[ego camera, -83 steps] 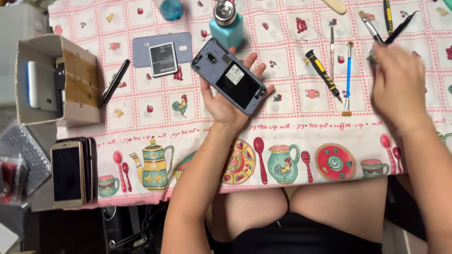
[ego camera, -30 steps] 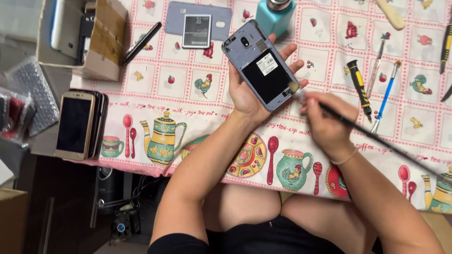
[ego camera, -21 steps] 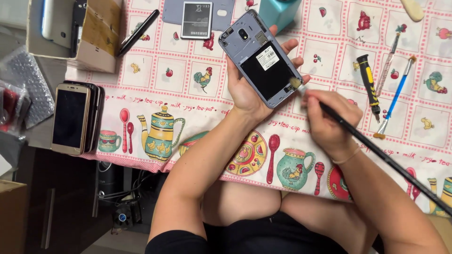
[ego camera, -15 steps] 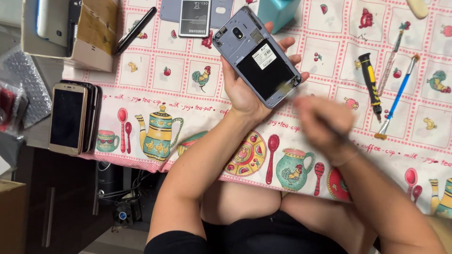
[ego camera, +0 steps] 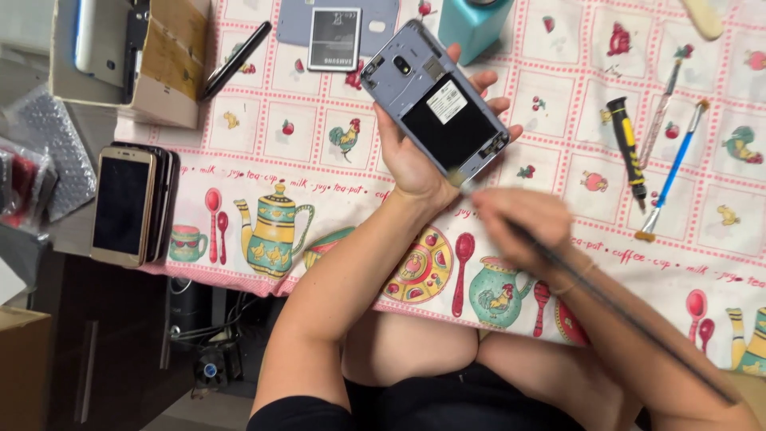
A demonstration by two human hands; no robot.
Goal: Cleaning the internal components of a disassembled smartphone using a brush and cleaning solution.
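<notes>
Head view: one smartphone with its back cover removed rests in the left hand, fingers wrapped around its far edge, held above the middle of the table. The right hand is blurred but clenched around one long black brush, whose tip meets the phone's near corner. One battery lies on one back cover at the table's far edge. One teal bottle stands beside them. One screwdriver and two thin brushes lie toward the right side. One cardboard box on the left corner contains one white phone. One stack of phones lies at the left edge.
</notes>
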